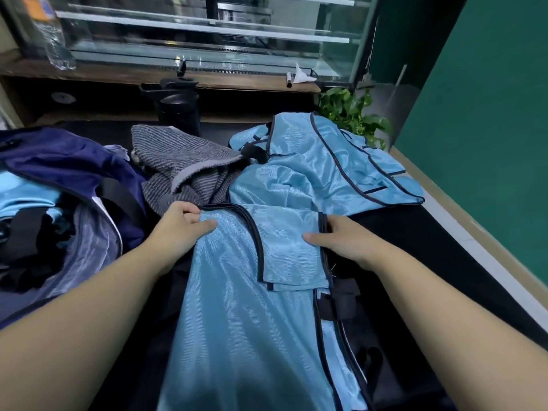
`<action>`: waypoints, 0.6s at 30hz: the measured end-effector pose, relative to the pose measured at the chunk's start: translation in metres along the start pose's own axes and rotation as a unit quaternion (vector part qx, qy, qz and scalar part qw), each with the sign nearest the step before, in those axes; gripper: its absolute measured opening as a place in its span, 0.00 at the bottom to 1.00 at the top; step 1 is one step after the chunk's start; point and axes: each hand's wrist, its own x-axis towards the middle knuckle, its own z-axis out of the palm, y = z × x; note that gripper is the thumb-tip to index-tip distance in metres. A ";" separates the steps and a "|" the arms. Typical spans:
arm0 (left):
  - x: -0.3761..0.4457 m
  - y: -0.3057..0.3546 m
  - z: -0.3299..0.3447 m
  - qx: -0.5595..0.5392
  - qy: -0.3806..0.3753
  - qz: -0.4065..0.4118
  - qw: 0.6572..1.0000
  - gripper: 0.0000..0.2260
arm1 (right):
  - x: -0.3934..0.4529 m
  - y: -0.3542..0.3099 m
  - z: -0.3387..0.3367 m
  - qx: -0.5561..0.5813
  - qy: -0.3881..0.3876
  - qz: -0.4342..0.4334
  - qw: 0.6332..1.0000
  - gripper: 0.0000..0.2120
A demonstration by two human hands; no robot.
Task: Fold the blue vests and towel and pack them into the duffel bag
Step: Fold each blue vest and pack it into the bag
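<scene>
A person's two hands grip a light blue vest (246,315) spread lengthwise on a dark surface (415,232), seen from a head-worn camera looking down. The left hand (181,225) pinches the vest's far left corner, thumb on top of the mesh and fingers curled under the dark-piped edge. The right hand (341,237) holds the right edge of a folded-over panel, thumb pressed flat on the fabric and fingers tucked behind the piping. Beyond the hands, a second blue vest (326,170) lies crumpled on the surface, and a grey striped towel (184,164) sits bunched just to its left, touching it. At far left, an open navy duffel bag (74,161) shows light blue fabric inside. A dark bottle (178,105) stands behind the towel, a green plant (353,111) rises behind the second vest, and a glass case (207,34) runs along the back.
</scene>
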 end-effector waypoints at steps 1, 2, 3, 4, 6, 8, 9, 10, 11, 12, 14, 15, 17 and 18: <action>0.002 0.004 -0.001 0.006 -0.017 -0.022 1.000 0.15 | -0.001 0.000 -0.002 0.003 -0.004 0.002 1.000 0.08; 0.003 0.009 -0.003 0.017 -0.044 -0.042 0.998 0.17 | -0.002 0.000 -0.004 0.011 -0.011 0.005 1.000 0.09; 0.005 0.013 -0.004 0.054 -0.078 -0.050 0.994 0.16 | -0.004 0.000 -0.009 0.014 -0.015 0.011 1.000 0.11; 0.005 0.019 -0.005 0.112 -0.112 -0.041 0.987 0.14 | -0.006 -0.001 -0.015 0.005 -0.017 0.024 1.000 0.12; 0.004 0.036 -0.002 0.211 -0.131 -0.002 0.969 0.18 | -0.010 -0.005 -0.030 -0.022 -0.013 0.035 0.999 0.13; 0.006 0.053 0.006 0.238 -0.100 0.035 0.965 0.21 | -0.014 -0.011 -0.043 -0.021 0.017 0.026 0.999 0.10; 0.009 0.059 0.011 0.238 -0.085 0.045 0.967 0.20 | -0.014 -0.014 -0.046 -0.007 0.044 0.019 0.999 0.10; 0.011 0.065 0.015 0.243 -0.067 0.050 0.966 0.18 | -0.012 -0.016 -0.047 0.002 0.072 0.013 0.997 0.09; 0.013 0.067 0.020 0.254 -0.046 0.053 0.965 0.16 | -0.010 -0.017 -0.047 0.007 0.095 0.006 0.995 0.09; 0.013 0.068 0.024 0.276 -0.028 0.056 0.959 0.13 | -0.008 -0.019 -0.045 0.011 0.109 0.003 0.994 0.10; 0.013 0.064 0.029 0.328 0.003 0.057 0.943 0.04 | -0.006 -0.019 -0.039 0.009 0.122 0.008 0.992 0.14; 0.010 0.061 0.032 0.341 0.023 0.062 0.938 0.02 | -0.006 -0.016 -0.037 0.003 0.124 0.015 0.992 0.17; -0.002 0.056 0.039 0.366 0.070 0.082 0.925 0.13 | -0.014 -0.011 -0.036 -0.041 0.150 0.001 0.988 0.20; -0.012 0.055 0.043 0.365 0.094 0.117 0.919 0.17 | -0.021 -0.009 -0.036 -0.071 0.171 -0.020 0.982 0.18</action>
